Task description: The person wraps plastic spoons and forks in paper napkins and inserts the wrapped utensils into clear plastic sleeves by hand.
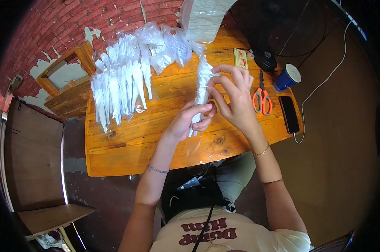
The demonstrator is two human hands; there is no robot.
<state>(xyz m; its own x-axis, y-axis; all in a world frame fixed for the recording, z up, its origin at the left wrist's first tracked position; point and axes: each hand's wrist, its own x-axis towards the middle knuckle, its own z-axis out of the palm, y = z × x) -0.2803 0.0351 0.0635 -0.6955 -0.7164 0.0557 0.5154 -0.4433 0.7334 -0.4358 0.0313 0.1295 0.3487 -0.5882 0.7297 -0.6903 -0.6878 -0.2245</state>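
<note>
A white paper napkin (203, 77), rolled lengthwise around something thin and white, is held upright over the table. My left hand (188, 119) is closed around its lower part, where narrow white ends stick out below. At the upper right edge of the roll, my right hand (235, 92) pinches the paper between thumb and fingers. What the roll contains is mostly hidden. To the left lie several similar white napkin rolls (114, 90) in clear plastic sleeves, side by side. Clear plastic bags (160, 52) are heaped behind them.
Orange-handled scissors (262, 101), a phone (288, 114) on a white cable and a blue cup (287, 78) stand or lie at the right of the wooden table (127, 153). Farther back are a yellow packet (241, 58), a black fan base (265, 61) and a white paper stack (204, 19).
</note>
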